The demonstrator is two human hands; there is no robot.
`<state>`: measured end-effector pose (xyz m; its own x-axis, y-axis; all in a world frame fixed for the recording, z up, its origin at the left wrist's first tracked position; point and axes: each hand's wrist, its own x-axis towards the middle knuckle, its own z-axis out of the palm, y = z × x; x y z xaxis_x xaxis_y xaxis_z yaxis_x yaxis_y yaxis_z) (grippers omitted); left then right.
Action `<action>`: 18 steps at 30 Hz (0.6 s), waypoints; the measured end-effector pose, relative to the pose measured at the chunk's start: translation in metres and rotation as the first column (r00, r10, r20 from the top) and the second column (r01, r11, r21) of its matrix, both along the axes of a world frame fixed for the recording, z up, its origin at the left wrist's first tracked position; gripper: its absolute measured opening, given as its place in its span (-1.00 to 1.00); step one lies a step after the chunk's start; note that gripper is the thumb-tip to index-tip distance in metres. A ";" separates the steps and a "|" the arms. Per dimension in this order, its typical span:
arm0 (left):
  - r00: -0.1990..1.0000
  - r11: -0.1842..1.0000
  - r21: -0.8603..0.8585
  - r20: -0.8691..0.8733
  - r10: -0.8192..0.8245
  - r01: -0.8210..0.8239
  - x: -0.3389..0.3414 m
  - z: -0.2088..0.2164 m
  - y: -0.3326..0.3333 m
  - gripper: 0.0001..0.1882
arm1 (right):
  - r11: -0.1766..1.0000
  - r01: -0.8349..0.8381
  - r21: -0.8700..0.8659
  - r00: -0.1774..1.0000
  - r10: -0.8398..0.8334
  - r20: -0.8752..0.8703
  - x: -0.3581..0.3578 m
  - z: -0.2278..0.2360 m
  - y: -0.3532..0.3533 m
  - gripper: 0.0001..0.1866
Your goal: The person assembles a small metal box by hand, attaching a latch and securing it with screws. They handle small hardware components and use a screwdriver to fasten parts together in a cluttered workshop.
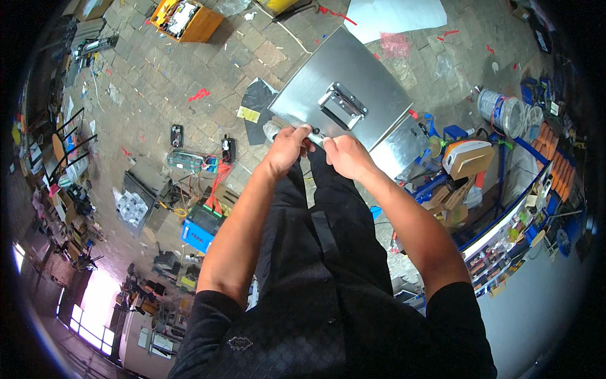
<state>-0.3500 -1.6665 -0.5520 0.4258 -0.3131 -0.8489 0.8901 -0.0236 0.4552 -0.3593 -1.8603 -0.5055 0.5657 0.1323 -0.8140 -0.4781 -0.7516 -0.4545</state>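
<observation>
The left hand [290, 146] and right hand [344, 155] meet fingertip to fingertip, thumbs and forefingers pinched on a small fitting [317, 131] with a dark round end; its far side and exact long axis are hidden by the fingers. Just ahead of both hands lies a broad metal panel [303, 88], its near edge running right by the knuckles. On it sits a metal handle [351, 103], ahead of the fitting and slightly to the right, its long axis slanting from far left to near right, so the right hand looks nearer. Beside the panel, ahead and right of the right hand, is a smaller metal sheet [401, 150]. A dark sheet [255, 129] lies left of the left hand, and paved floor [218, 114] spreads farther left, giving that elbow more room than the right
</observation>
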 end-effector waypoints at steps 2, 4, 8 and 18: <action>0.999 0.999 0.038 0.032 -0.032 0.030 0.000 0.004 -0.002 -0.63 | 0.981 0.130 0.141 0.980 -0.106 -0.172 0.006 0.002 -0.003 -0.47; 0.999 0.998 0.060 0.034 0.009 -0.011 -0.003 0.007 -0.003 -0.61 | 0.959 0.242 0.146 0.912 -0.174 -0.371 0.013 0.006 -0.002 -0.46; 0.997 0.999 0.037 0.077 0.004 -0.007 -0.007 0.010 -0.003 -0.57 | 0.979 0.094 0.181 0.987 -0.068 -0.144 0.012 0.004 -0.003 -0.45; 0.991 0.999 0.033 0.131 -0.023 0.019 -0.010 0.014 -0.003 -0.48 | 0.997 0.027 0.076 0.999 -0.030 0.038 -0.002 -0.002 0.003 -0.50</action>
<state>-0.3599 -1.6691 -0.5383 0.5281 -0.2966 -0.7957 0.8218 -0.0578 0.5669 -0.3610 -1.8568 -0.5074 0.6016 0.1757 -0.7792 -0.4793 -0.7009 -0.5281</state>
